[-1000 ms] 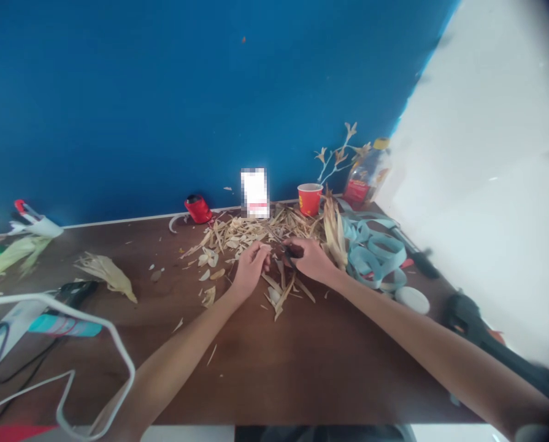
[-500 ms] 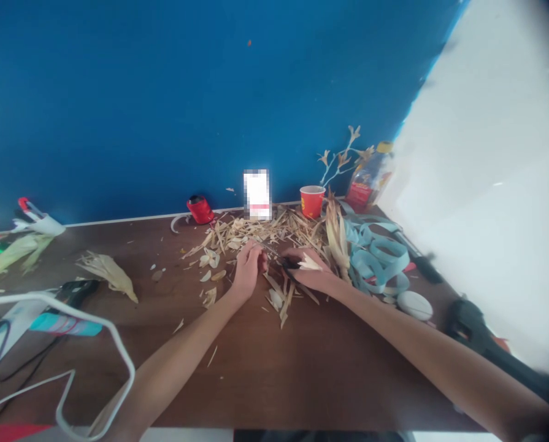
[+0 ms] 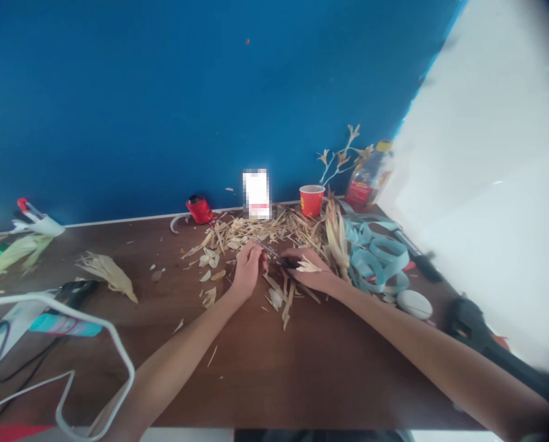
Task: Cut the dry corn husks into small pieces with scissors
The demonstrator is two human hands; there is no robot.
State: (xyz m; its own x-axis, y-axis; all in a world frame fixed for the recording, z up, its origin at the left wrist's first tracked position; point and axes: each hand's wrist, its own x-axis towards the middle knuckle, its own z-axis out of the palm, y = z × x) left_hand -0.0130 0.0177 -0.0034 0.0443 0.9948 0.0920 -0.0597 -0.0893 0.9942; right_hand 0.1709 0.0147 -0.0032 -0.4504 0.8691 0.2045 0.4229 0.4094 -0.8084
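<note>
My right hand (image 3: 321, 280) is closed on scissors (image 3: 271, 250) with dark handles, their metal blades pointing left toward my other hand. A small pale husk piece (image 3: 307, 266) sticks out at the same right hand, between thumb and fingers. My left hand (image 3: 247, 270) is pinched closed by the blade tips; whatever lies in its fingers is too small to make out. Around and behind both hands spreads a heap of dry corn husk scraps (image 3: 256, 230). Just right of my right hand lies a bundle of dried husk (image 3: 336, 236).
A red paper cup (image 3: 311, 201), a plastic bottle (image 3: 368, 178) and a coiled light-blue ribbon (image 3: 380, 258) stand or lie at the right. A red spool (image 3: 199, 210) sits at the back. A white cable (image 3: 118, 344) loops over the left, near a husk (image 3: 113, 276). A black glue gun (image 3: 476, 331) lies right.
Both hands stay nearly in place. The scissor blades show a little more clearly, and the husk piece at my right hand has turned slightly.
</note>
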